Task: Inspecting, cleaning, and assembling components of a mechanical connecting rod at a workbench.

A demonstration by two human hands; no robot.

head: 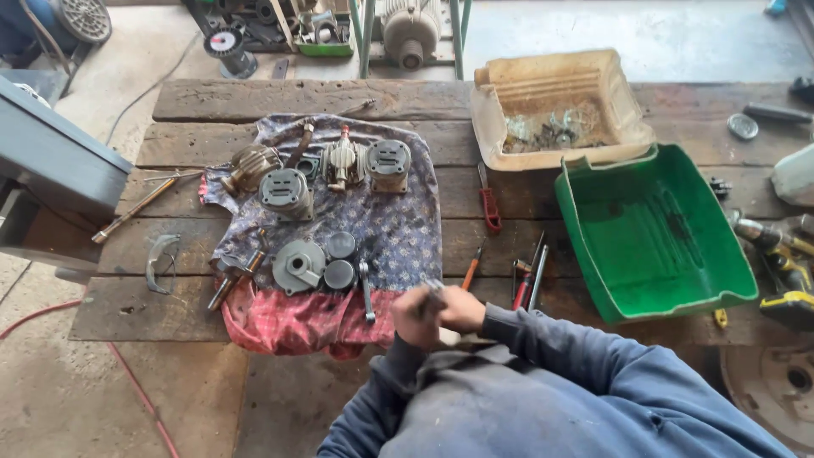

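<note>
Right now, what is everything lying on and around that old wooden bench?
Wooden bench: one, weathered brown planks.
Patterned cloth: one, blue-grey over red check, bench left-centre.
Metal engine parts: about ten, grey and brassy, on the cloth.
Beige tray: one, holding small metal bits, bench rear.
Green tray: one, in front of the beige tray.
Red-handled tool: one, right of the cloth.
Screwdrivers: several, red, orange, black, left of the green tray.
Yellow power drill: one, far right.
Left hand, right hand: together at the bench's near edge, around a small metal part; blue sleeves.
</note>
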